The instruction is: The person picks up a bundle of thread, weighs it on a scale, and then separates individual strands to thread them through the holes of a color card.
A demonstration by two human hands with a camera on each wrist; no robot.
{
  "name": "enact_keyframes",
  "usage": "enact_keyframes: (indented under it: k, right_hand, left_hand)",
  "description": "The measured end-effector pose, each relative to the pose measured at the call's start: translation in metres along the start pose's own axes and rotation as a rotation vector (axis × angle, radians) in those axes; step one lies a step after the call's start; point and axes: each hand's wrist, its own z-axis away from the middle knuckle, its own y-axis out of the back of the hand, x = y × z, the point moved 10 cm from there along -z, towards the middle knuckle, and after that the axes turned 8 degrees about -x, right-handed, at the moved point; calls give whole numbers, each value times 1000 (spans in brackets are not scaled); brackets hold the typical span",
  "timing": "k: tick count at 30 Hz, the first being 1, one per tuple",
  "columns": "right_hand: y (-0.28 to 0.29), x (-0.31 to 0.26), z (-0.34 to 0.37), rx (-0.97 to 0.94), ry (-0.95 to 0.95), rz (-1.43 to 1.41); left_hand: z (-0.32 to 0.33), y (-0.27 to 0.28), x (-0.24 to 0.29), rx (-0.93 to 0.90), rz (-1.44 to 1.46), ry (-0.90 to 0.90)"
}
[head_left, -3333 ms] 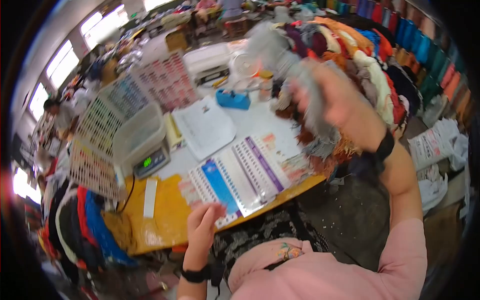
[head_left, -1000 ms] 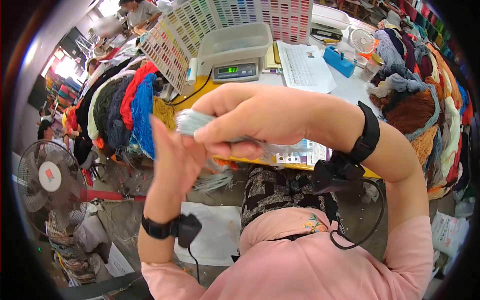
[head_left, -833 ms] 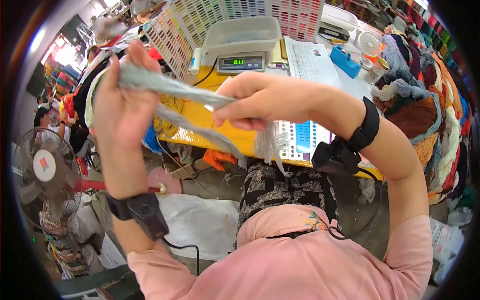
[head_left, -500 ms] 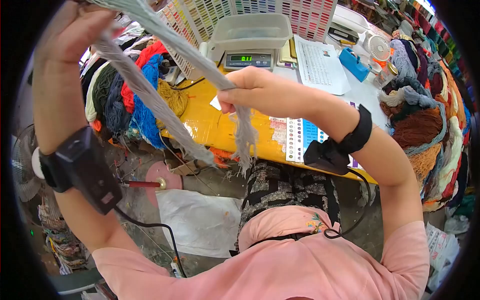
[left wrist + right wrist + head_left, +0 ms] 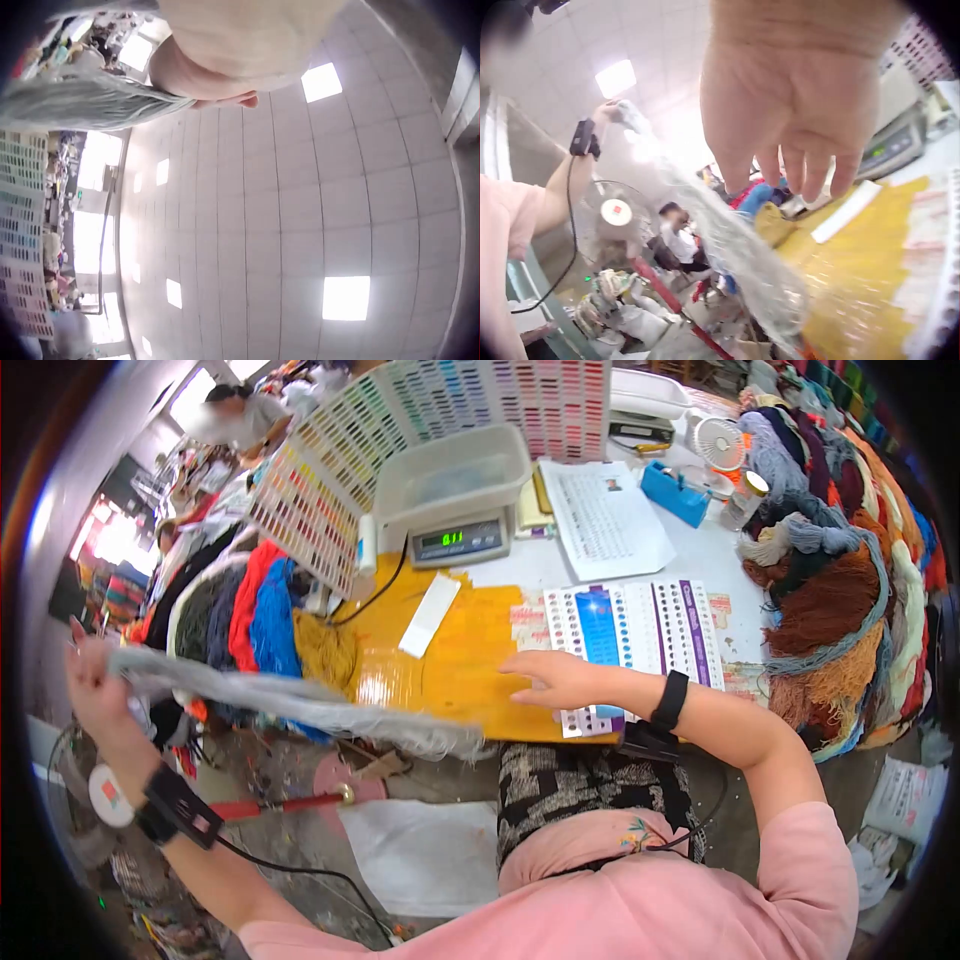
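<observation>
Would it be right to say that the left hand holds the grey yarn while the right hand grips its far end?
Not quite: the head view shows the right hand open, gripping nothing; the left hand does hold the grey yarn.

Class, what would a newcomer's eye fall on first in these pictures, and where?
Probably the long grey yarn, stretched from the left hand toward the near edge of the yellow tabletop. Next, the colour chart standing behind the scale, then the multicoloured yarn heap on the right.
</observation>
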Motion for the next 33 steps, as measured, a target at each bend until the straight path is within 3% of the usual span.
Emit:
enact_keyframes:
  k: [2, 4, 5, 6, 7, 8, 9, 11, 16, 20, 28, 33]
  right_hand:
    - [12, 42, 17, 67, -83, 7]
    - [27, 60, 23, 172, -76, 151]
    - [28, 62, 21, 166, -69, 212]
    - [29, 62, 19, 189, -28, 281]
    - [26, 63, 19, 210, 9, 351]
    - [26, 63, 20, 226, 42, 421]
    - [24, 65, 16, 119, -1, 418]
    - [27, 64, 15, 198, 44, 525]
    - [12, 91, 16, 142, -33, 640]
    - [11, 99, 17, 124, -37, 581]
    - [14, 103, 17, 98, -44, 497]
    - [16, 105, 17, 96, -52, 494]
  left_hand:
    - [24, -34, -118, -134, 96, 150]
    - [64, -72, -258, 116, -263, 376]
    - [85, -77, -328, 217, -208, 599]
    - [97, -88, -387, 75, -264, 736]
    - [108, -74, -437, 46, -366, 788]
    - [116, -104, -465, -44, -519, 852]
    - [117, -114, -494, -160, -599, 844]
    - [110, -120, -548, -389, -856, 720]
    - [74, -162, -614, -892, -1735, 119]
    - [57, -153, -645, -909, -1969, -2]
    - [50, -136, -664, -849, -1984, -37]
    - [37, -128, -668, -831, -2059, 105]
